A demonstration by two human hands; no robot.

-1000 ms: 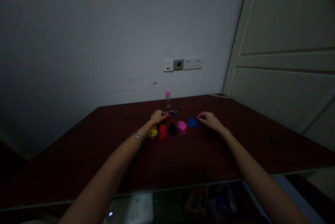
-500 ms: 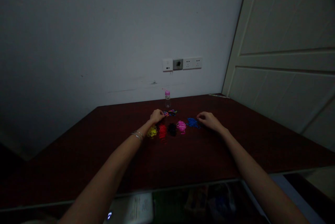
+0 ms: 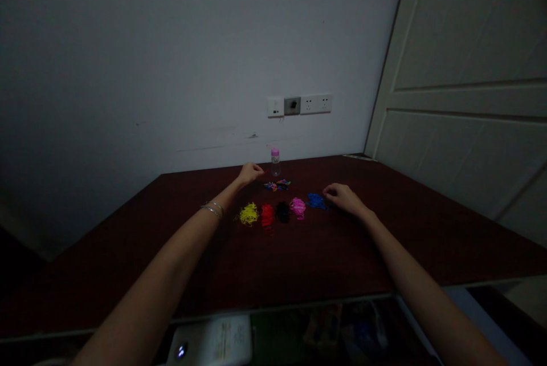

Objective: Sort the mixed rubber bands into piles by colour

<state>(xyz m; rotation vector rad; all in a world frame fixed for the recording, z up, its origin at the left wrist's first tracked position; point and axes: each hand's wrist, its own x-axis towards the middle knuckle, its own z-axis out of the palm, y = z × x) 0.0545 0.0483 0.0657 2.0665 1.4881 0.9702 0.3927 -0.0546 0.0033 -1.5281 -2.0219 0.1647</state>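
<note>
Mixed bands (image 3: 277,184) lie on the worktop (image 3: 273,269) before the bottle (image 3: 275,164). My left hand (image 3: 250,173) has just moved off them, near the bottle, leaving them uncovered; my right hand (image 3: 344,197) stays by the blue pile (image 3: 316,201). Whether either pinches a band, I can't tell.

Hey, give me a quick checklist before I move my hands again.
1. Bottle upright: ok.
2. Left hand off the mixed pile: ok.
3. Left hand free of small pieces: cannot tell, too dark.
4. Right hand clear of the blue pile: not ok, right at its edge.
5. Red pile gathered: not ok, bits trail toward you.
6. Yellow pile apart from red: ok.
</note>
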